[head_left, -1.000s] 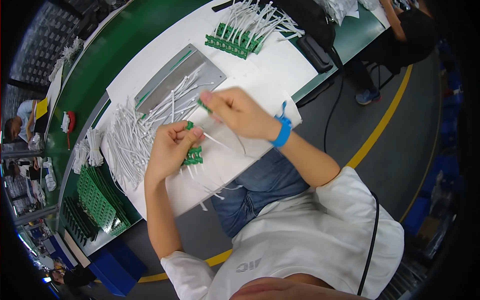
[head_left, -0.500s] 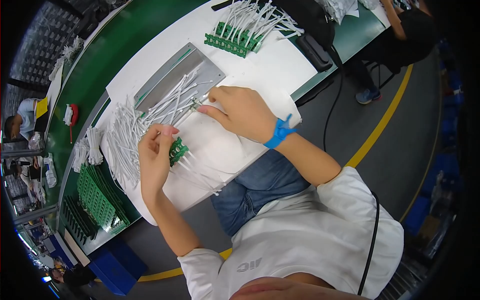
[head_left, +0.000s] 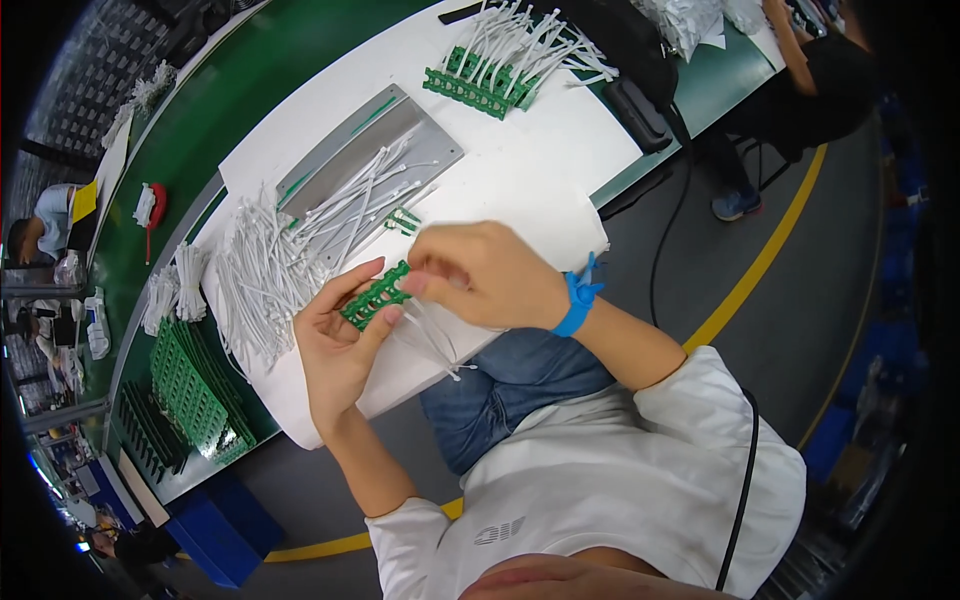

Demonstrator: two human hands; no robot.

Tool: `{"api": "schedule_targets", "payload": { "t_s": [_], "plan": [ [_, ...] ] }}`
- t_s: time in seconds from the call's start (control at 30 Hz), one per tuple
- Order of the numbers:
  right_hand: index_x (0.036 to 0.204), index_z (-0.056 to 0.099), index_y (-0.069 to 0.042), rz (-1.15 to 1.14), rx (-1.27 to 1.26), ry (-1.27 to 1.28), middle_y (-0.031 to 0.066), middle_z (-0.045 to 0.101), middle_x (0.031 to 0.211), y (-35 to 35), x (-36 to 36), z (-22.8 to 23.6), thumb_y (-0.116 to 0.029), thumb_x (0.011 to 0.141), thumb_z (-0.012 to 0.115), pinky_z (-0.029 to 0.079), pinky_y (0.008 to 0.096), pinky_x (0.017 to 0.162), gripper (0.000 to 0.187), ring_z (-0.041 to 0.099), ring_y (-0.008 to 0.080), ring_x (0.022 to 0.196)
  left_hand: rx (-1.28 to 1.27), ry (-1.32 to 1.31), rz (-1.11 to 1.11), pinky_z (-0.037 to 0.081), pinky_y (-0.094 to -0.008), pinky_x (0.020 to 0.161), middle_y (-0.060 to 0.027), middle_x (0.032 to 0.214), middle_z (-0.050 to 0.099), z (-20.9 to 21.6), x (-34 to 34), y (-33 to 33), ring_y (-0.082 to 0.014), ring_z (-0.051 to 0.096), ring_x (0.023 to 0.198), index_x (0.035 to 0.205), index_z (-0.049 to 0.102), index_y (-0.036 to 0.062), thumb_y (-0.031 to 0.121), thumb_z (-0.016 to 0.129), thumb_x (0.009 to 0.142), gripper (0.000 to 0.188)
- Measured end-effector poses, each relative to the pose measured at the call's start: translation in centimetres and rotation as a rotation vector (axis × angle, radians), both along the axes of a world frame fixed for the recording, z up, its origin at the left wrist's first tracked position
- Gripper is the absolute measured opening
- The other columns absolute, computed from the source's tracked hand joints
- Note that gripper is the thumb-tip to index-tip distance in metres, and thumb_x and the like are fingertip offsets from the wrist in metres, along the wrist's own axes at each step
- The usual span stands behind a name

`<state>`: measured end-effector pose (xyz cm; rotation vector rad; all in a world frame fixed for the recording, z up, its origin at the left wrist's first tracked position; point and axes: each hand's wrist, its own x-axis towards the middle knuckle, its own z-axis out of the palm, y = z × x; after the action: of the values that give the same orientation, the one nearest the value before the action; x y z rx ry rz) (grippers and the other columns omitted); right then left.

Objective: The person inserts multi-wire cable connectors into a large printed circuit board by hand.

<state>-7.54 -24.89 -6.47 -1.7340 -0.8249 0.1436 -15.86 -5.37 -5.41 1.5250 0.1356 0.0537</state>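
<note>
In my left hand [head_left: 338,340] is a narrow green circuit board strip [head_left: 375,298], gripped between thumb and fingers. White leads [head_left: 430,340] trail from it toward the near edge of the white work surface. My right hand [head_left: 485,280], with a blue band at its wrist, pinches the strip's right end; its curled fingers partly hide the contact. Just beyond my hands lies a small separate green board piece [head_left: 403,221] with pale parts on it. A grey metal tray [head_left: 440,150] holds loose white leads [head_left: 365,185] and stands behind that piece.
A big heap of white leads [head_left: 250,280] covers the left side. Green boards with leads [head_left: 465,92] lie at the far right, near a black case [head_left: 637,115]. Stacked green board panels [head_left: 195,390] stand at the left. A person in dark clothing [head_left: 830,80] sits far right.
My right hand has come back from the small board piece beside the tray to the strip, leaving that piece lying there. My left hand has turned and raised the strip, now more exposed.
</note>
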Motion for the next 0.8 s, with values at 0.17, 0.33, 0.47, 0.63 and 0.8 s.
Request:
{"api": "schedule_targets", "payload": {
  "t_s": [0.17, 0.33, 0.47, 0.63, 0.8],
  "plan": [
    [0.083, 0.061, -0.001, 0.066, 0.038, -0.145, 0.0143, 0.061, 0.073, 1.0, 0.3, -1.3, -0.014, 0.094, 0.065, 0.044, 0.0355, 0.055, 0.017, 0.059, 0.0315, 0.061, 0.059, 0.003, -0.219, 0.051, -0.0231, 0.081, -0.0119, 0.102, 0.069, 0.2, 0.2, 0.7, -0.0118, 0.066, 0.091, 0.112, 0.066, -0.0099, -0.003, 0.072, 0.088, 0.026],
    [0.079, 0.059, 0.0, 0.091, 0.033, -0.059, 0.0138, 0.06, 0.07, 1.1, -0.1, -1.5, -0.017, 0.097, 0.061, 0.043, 0.0341, 0.054, 0.025, 0.056, 0.028, 0.058, -0.003, 0.099, -0.164, 0.052, -0.0228, 0.073, -0.0127, 0.09, 0.072, -1.0, 0.2, 0.6, -0.0112, 0.065, 0.077, 0.098, 0.066, -0.0076, 0.0, 0.069, 0.09, 0.011],
    [0.077, 0.059, 0.0, 0.273, 0.143, 0.325, 0.0138, 0.055, 0.065, 1.4, 0.1, -2.9, -0.021, 0.1, 0.059, 0.038, 0.0311, 0.051, 0.031, 0.045, 0.0203, 0.052, -0.068, 0.083, -0.197, 0.052, -0.0237, 0.072, -0.0111, 0.083, 0.072, -1.6, 0.1, 0.6, -0.0118, 0.066, 0.076, 0.096, 0.066, -0.0075, 0.001, 0.069, 0.091, 0.01],
    [0.076, 0.06, 0.0, 0.271, 0.257, 0.457, 0.013, 0.053, 0.06, 1.9, 0.5, -2.6, -0.024, 0.1, 0.059, 0.035, 0.0316, 0.048, 0.034, 0.041, 0.0211, 0.048, -0.108, 0.102, -0.273, 0.053, -0.0243, 0.072, -0.0109, 0.083, 0.072, -1.6, 0.2, 1.2, -0.0119, 0.065, 0.076, 0.102, 0.067, -0.0087, 0.004, 0.07, 0.092, 0.016],
    [0.069, 0.06, -0.004, -0.173, -0.202, -0.361, 0.0137, 0.059, 0.06, 2.5, 3.1, -1.9, -0.028, 0.095, 0.066, 0.042, 0.0397, 0.05, 0.036, 0.059, 0.03, 0.053, 0.158, 0.069, -0.028, 0.045, -0.0232, 0.069, -0.0053, 0.085, 0.066, -1.2, 0.6, 1.3, -0.0091, 0.06, 0.073, 0.108, 0.066, -0.0055, 0.017, 0.063, 0.1, 0.024]
  ]
}}
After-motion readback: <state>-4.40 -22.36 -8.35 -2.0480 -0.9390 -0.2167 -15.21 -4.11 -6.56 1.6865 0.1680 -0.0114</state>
